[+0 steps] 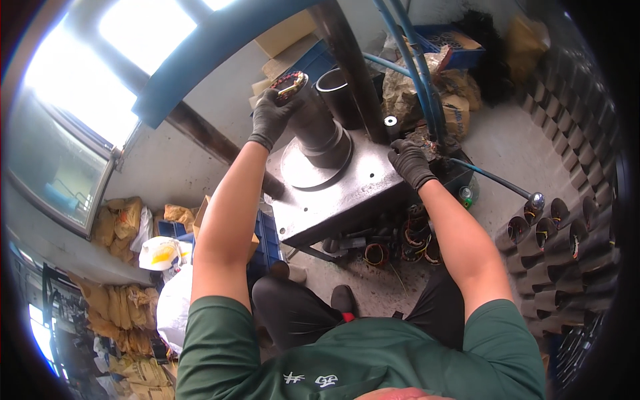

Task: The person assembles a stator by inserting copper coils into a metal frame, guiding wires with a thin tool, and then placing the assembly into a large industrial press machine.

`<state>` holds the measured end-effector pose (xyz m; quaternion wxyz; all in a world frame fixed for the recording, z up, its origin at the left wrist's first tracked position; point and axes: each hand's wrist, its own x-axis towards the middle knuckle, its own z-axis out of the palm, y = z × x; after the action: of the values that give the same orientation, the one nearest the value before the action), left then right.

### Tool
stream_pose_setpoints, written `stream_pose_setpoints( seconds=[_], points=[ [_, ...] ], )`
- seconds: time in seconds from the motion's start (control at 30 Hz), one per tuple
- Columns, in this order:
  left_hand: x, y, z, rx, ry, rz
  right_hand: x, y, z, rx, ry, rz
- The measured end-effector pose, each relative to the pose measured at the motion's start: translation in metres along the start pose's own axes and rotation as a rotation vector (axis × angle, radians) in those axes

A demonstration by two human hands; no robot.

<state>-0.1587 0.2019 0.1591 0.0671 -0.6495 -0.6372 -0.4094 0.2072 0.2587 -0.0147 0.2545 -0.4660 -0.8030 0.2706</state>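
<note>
My left hand (pixel 272 119), in a dark grey glove, is closed at the top rim of an upright dark metal cylinder (pixel 311 120). Inside that rim sits a wire winding (pixel 291 84) with red and pale leads, partly covered by my fingers. The cylinder stands on a round flange (pixel 313 167) on a steel press table (pixel 360 175). My right hand (pixel 409 164), gloved alike, is at the table's right edge with its fingers curled; what they grip, if anything, is hidden. A small pale ring-shaped part (pixel 391 123) stands just beyond it.
A blue press frame (pixel 200 53) arches overhead, with dark columns (pixel 350 67). Behind the cylinder stands a wider black tube (pixel 339 97). Blue hoses (pixel 417 73) and a ball-ended lever (pixel 535 200) are at the right. Stacked dark tubes (pixel 560 267) line the right; wound coils (pixel 417 233) lie underneath.
</note>
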Motion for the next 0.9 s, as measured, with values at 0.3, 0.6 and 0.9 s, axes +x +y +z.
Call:
stream_pose_setpoints(
  seconds=[0.3,0.6,0.9],
  points=[
    [-0.068,0.055,-0.071,-0.373,0.189,-0.188,-0.004,0.022,-0.003,-0.036,0.214,-0.361],
    [-0.457,0.071,-0.168,-0.481,-0.118,-0.877,-0.058,0.03,-0.05,0.192,-0.256,-0.214],
    [-0.778,0.127,-0.098,0.132,-0.01,-1.619,-0.105,0.024,-0.093,0.153,-0.379,-0.349]
  ],
)
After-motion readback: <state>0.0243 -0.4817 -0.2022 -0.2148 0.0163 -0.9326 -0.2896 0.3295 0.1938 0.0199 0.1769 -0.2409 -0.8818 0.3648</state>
